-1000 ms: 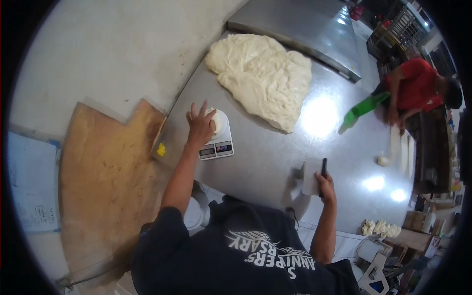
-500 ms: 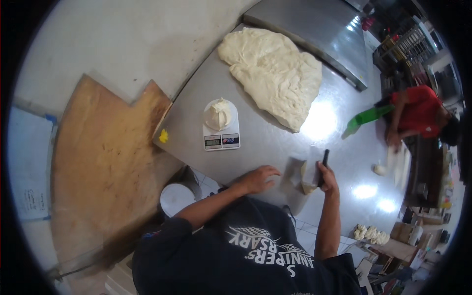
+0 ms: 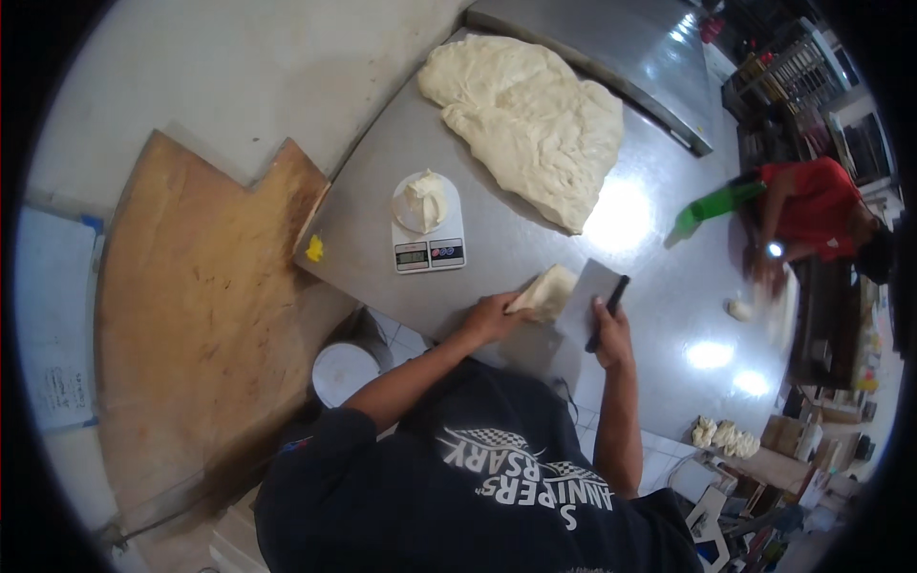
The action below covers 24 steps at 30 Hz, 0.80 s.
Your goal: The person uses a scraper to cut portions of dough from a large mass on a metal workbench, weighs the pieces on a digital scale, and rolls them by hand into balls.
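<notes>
My left hand [image 3: 492, 318] grips the edge of a floppy piece of dough [image 3: 545, 294] above the near edge of the steel table. In my right hand [image 3: 614, 334] is a dough scraper [image 3: 586, 304], its black handle in my closed fingers. The scraper's metal blade is tilted up beside the dough piece; whether they touch I cannot tell. Beyond my hands lies a big mass of dough [image 3: 540, 124]. A white kitchen scale [image 3: 449, 264] stands left of it, bearing a pale, soft-looking lump [image 3: 428, 202].
At the right, a person in a red shirt [image 3: 812, 205] works with blurred hands over a small dough ball [image 3: 738, 309]. A green object [image 3: 716, 205] lies near them. Several dough pieces [image 3: 726, 437] sit at the lower right. A white-lidded bucket [image 3: 346, 374] stands below the table's left edge.
My left hand has gone from empty to gripping the dough piece, which was by the scraper. The scraper has moved left and away from me, and its blade now shows broadside.
</notes>
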Each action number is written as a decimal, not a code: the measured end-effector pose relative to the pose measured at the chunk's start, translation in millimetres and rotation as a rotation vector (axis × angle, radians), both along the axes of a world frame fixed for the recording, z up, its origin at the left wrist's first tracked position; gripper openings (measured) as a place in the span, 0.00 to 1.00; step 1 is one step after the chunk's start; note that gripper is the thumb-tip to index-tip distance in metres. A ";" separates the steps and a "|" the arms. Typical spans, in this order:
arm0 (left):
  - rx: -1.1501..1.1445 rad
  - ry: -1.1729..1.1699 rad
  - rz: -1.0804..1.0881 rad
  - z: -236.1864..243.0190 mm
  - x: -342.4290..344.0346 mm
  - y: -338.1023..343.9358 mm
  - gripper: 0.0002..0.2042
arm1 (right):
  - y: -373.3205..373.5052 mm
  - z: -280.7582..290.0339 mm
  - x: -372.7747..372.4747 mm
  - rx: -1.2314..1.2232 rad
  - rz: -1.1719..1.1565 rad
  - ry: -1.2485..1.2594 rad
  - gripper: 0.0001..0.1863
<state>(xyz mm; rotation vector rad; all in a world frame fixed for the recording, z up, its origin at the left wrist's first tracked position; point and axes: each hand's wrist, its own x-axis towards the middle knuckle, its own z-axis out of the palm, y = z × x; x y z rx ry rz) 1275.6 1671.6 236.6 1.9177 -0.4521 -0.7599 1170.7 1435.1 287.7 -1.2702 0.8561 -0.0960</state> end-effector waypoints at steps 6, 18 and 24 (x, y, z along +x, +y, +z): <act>-0.020 -0.166 0.030 -25.9 9.4 12.9 0.19 | 29.1 14.6 -3.1 -0.395 0.248 0.147 0.23; -0.064 -0.315 0.044 -26.5 24.9 35.2 0.15 | 118.7 -32.0 50.4 -1.025 0.474 0.257 0.23; 0.011 -0.675 0.268 35.3 90.5 70.0 0.14 | 108.9 -61.0 58.5 -0.914 0.458 0.258 0.26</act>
